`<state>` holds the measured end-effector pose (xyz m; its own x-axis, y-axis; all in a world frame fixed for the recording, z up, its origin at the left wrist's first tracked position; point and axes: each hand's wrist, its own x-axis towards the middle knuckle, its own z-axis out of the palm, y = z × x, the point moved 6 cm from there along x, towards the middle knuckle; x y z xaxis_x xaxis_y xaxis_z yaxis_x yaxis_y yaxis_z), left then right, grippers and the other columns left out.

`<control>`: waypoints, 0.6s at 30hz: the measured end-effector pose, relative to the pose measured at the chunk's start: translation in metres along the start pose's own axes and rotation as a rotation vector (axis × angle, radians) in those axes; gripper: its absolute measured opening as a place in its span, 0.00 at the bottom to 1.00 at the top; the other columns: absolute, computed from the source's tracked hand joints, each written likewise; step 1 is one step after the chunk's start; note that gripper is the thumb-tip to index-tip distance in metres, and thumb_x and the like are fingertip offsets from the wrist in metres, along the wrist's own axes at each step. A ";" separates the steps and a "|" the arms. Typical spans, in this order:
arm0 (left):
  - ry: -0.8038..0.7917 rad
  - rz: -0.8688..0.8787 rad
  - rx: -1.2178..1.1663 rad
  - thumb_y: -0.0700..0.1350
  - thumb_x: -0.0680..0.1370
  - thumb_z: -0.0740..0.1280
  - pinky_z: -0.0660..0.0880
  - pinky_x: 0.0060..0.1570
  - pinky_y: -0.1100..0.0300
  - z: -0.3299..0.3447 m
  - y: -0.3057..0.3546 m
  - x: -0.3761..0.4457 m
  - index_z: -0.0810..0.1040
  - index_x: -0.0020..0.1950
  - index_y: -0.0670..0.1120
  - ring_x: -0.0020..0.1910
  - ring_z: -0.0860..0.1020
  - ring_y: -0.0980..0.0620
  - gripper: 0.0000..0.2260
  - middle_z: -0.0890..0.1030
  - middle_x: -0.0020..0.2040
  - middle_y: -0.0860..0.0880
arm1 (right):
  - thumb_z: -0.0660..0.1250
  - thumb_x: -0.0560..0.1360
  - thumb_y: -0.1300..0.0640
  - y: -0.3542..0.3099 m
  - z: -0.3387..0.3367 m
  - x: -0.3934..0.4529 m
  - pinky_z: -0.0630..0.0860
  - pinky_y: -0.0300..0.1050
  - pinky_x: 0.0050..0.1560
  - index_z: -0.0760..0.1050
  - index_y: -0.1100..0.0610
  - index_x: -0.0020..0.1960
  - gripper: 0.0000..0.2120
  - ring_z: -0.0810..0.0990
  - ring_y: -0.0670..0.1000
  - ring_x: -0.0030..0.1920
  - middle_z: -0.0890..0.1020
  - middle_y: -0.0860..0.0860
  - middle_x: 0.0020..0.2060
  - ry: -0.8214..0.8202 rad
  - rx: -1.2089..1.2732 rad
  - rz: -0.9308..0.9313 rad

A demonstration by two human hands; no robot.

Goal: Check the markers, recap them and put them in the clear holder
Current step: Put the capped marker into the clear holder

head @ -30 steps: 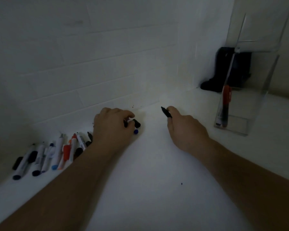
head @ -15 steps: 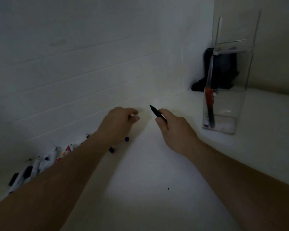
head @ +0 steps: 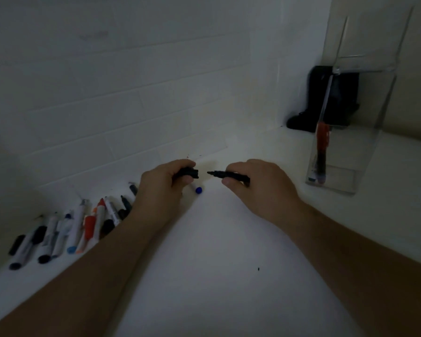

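At the far left a row of markers (head: 66,229) lies on the white counter (head: 216,276) against the tiled wall (head: 131,93) — black, blue and orange-red caps among them, packed side by side and partly hidden by the left forearm. The left hand (head: 163,188) curls its fingers round a black cap (head: 188,172), open end facing right. Just below it a small blue cap (head: 198,190) sits on the counter. A small gap separates the black cap from the bare tip of the black marker (head: 229,175), which the right hand (head: 260,188) pinches between thumb and fingers, tip pointing left. Well to the right stands the clear holder (head: 365,132) — a red-capped marker (head: 322,152) leans upright inside it. Behind the holder, in the corner, is a dark object (head: 319,100) too dim to identify.
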<state>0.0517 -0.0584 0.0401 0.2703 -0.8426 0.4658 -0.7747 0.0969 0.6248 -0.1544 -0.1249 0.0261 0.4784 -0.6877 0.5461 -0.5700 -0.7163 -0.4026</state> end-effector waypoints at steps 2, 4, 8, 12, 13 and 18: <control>0.007 -0.012 -0.014 0.41 0.78 0.70 0.80 0.55 0.51 -0.001 0.001 -0.001 0.82 0.58 0.56 0.51 0.81 0.54 0.13 0.83 0.55 0.54 | 0.61 0.80 0.40 -0.002 -0.001 0.000 0.71 0.44 0.36 0.79 0.44 0.48 0.11 0.72 0.44 0.35 0.74 0.45 0.33 -0.002 -0.008 -0.031; 0.005 0.000 -0.011 0.41 0.78 0.71 0.80 0.55 0.52 0.000 0.004 -0.001 0.83 0.57 0.55 0.51 0.81 0.54 0.12 0.83 0.53 0.55 | 0.61 0.80 0.40 -0.004 -0.001 0.000 0.69 0.42 0.35 0.79 0.44 0.48 0.11 0.72 0.44 0.35 0.73 0.45 0.33 0.001 -0.030 -0.042; -0.041 0.062 0.020 0.41 0.77 0.71 0.74 0.53 0.68 0.004 0.014 -0.005 0.84 0.56 0.54 0.47 0.81 0.55 0.11 0.83 0.47 0.57 | 0.61 0.80 0.40 -0.006 -0.001 0.000 0.68 0.43 0.35 0.78 0.43 0.49 0.11 0.72 0.44 0.35 0.73 0.45 0.33 -0.001 -0.043 -0.054; -0.090 0.078 0.053 0.41 0.77 0.71 0.69 0.48 0.75 0.010 0.023 -0.009 0.84 0.56 0.55 0.45 0.79 0.59 0.11 0.83 0.43 0.59 | 0.60 0.80 0.39 -0.013 0.000 0.000 0.67 0.44 0.35 0.78 0.43 0.50 0.12 0.71 0.45 0.36 0.71 0.45 0.33 -0.010 -0.076 -0.078; -0.105 0.070 0.051 0.42 0.77 0.71 0.68 0.46 0.76 0.012 0.024 -0.009 0.83 0.55 0.56 0.43 0.79 0.62 0.11 0.83 0.42 0.59 | 0.61 0.80 0.39 -0.014 -0.001 -0.001 0.68 0.45 0.35 0.79 0.43 0.50 0.11 0.71 0.46 0.36 0.71 0.45 0.34 -0.009 -0.081 -0.079; -0.140 0.059 0.033 0.44 0.77 0.72 0.68 0.43 0.75 0.013 0.028 -0.012 0.83 0.53 0.58 0.43 0.79 0.63 0.09 0.82 0.40 0.62 | 0.60 0.79 0.38 -0.017 -0.007 -0.003 0.68 0.46 0.34 0.78 0.44 0.47 0.13 0.72 0.47 0.35 0.71 0.47 0.33 0.004 -0.136 -0.096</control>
<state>0.0193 -0.0530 0.0435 0.1426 -0.9019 0.4076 -0.8058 0.1334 0.5770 -0.1513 -0.1096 0.0366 0.5323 -0.6161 0.5806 -0.6072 -0.7557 -0.2453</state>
